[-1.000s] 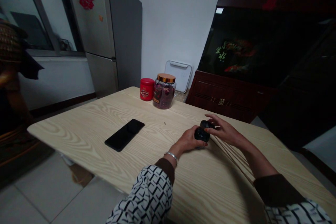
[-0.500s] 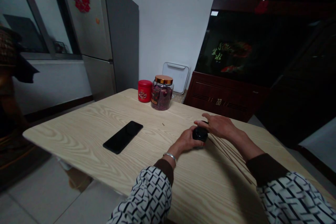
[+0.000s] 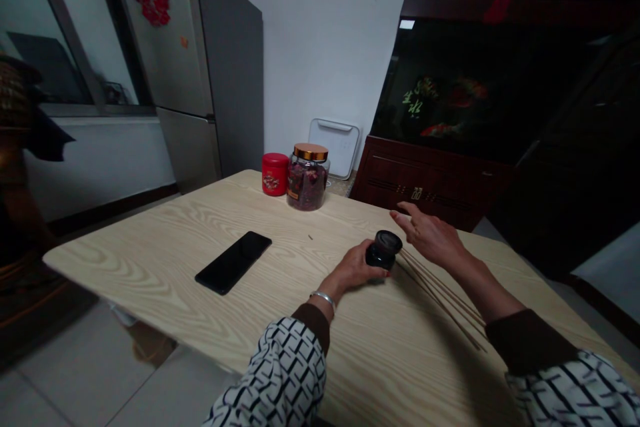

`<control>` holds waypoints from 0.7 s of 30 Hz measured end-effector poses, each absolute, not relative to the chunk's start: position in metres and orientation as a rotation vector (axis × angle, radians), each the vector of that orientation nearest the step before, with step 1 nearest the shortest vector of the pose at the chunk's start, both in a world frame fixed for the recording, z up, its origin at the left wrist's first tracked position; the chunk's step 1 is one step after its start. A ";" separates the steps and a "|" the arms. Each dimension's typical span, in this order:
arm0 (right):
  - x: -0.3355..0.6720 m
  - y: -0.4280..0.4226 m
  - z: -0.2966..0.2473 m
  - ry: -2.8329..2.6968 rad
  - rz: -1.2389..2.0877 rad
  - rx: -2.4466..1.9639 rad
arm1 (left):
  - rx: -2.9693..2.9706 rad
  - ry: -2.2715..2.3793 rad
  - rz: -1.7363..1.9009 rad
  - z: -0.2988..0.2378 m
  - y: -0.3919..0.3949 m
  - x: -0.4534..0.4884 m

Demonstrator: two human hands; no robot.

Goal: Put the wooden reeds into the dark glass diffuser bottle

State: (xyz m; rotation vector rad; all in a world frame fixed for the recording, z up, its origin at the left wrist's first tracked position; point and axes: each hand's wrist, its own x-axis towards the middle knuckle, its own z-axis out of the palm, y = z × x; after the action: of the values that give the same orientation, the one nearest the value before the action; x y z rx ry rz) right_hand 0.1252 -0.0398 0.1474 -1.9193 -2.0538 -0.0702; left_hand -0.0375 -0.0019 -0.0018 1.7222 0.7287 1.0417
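Note:
A small dark glass jar (image 3: 382,257) with a round black lid (image 3: 389,240) on top stands on the wooden table. Wrapped around its left side, my left hand (image 3: 354,265) grips the jar between thumb and fingers. My right hand (image 3: 431,235) hovers just right of the lid, fingers spread and apart from it, holding nothing. Several thin brown sticks (image 3: 445,300) lie on the table right of the jar, running toward my right sleeve, partly under that forearm.
On the left of the table (image 3: 150,247) lies a black phone (image 3: 234,262). A red canister (image 3: 275,175) and a glass jar of dried flowers (image 3: 307,180) with a copper-coloured lid stand at the far edge. Behind are a refrigerator (image 3: 233,80) and a fish tank (image 3: 450,93).
My right hand has lifted off the top of the dark jar and moved right, its fingers now spread, uncovering the lid. My left hand keeps its hold on the jar.

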 end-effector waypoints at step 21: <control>0.138 -0.032 0.113 -2.454 0.268 -1.431 | 1.671 0.719 1.008 -0.006 0.000 -0.036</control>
State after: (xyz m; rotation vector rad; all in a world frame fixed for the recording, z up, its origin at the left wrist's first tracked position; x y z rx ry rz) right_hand 0.1384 -0.0321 0.1132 -1.4310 -2.4542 0.2681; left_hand -0.0360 0.0004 -0.0058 1.6712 0.7189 1.0078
